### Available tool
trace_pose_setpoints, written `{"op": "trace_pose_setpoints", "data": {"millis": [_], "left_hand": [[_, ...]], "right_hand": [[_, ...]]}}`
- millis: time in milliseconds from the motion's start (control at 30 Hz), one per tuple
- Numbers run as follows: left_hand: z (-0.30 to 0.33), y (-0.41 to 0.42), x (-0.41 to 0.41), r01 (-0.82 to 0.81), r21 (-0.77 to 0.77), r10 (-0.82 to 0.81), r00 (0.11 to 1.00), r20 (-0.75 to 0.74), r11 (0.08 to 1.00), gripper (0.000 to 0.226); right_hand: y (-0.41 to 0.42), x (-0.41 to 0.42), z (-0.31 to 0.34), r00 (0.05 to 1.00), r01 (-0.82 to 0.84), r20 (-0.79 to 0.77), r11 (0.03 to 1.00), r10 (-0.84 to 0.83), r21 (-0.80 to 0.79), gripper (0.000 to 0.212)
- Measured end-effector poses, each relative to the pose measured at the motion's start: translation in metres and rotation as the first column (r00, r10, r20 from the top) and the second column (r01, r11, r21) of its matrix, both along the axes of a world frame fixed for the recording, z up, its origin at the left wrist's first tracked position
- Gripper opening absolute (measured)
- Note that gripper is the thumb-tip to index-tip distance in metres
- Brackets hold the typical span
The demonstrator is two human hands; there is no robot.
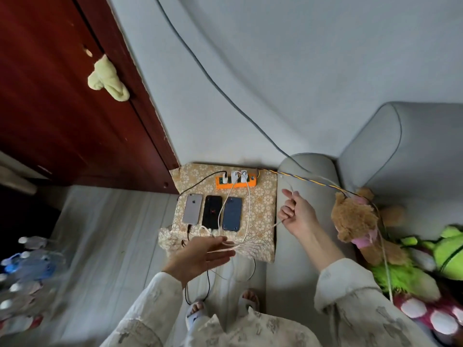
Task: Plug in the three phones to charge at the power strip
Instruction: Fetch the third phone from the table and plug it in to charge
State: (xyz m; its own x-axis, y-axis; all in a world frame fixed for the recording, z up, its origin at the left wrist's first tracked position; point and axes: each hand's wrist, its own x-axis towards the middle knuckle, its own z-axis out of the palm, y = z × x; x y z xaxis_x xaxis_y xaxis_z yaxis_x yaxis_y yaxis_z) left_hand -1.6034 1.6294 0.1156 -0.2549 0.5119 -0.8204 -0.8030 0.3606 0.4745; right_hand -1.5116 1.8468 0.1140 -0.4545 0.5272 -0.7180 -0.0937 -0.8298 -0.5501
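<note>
Three phones lie side by side on a floral-cloth stool (263,209): a silver phone (192,208), a black phone (212,212) and a dark blue phone (232,213). Behind them sits an orange power strip (236,183) with three chargers plugged in. A black cable runs to the silver phone and a white cable reaches the black phone's near end. My left hand (203,256) is open below the phones, with a white cable draped over its fingers. My right hand (298,214) is closed on the end of a white cable, right of the stool.
A grey sofa arm (308,171) stands right of the stool, with a brown plush bear (353,216) and green plush toys (448,254) on the seat. A dark red door (62,108) is at left. Plastic bottles (27,271) lie on the floor at left. My slippered feet (223,306) are below.
</note>
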Motion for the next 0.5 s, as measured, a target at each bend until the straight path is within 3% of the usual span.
{"op": "trace_pose_setpoints", "data": {"millis": [100, 233, 333, 433, 500], "left_hand": [[-0.022, -0.002, 0.015, 0.264, -0.06, -0.259, 0.963, 0.08, 0.963, 0.016], [-0.052, 0.005, 0.025, 0.562, -0.127, -0.557, 0.827, 0.078, 0.817, 0.026], [-0.076, 0.018, 0.024, 0.519, -0.259, -0.544, 0.839, -0.027, 0.814, 0.025], [-0.108, 0.034, 0.012, 0.313, -0.379, -0.407, 0.891, -0.2, 0.871, 0.027], [-0.134, 0.046, 0.0, 0.246, -0.445, -0.405, 0.86, -0.311, 0.861, 0.032]], "right_hand": [[0.004, 0.015, -0.005, 0.994, -0.085, 0.076, 0.991, 0.077, 0.102, 0.025], [0.016, 0.029, -0.013, 0.981, -0.145, 0.148, 0.98, 0.125, 0.138, 0.018], [0.022, 0.032, -0.031, 0.945, -0.249, 0.248, 0.961, 0.213, 0.123, 0.024], [0.024, 0.026, -0.063, 0.89, -0.348, 0.344, 0.934, 0.3, 0.084, 0.025], [0.026, 0.02, -0.089, 0.873, -0.372, 0.372, 0.924, 0.315, 0.09, 0.024]]}}
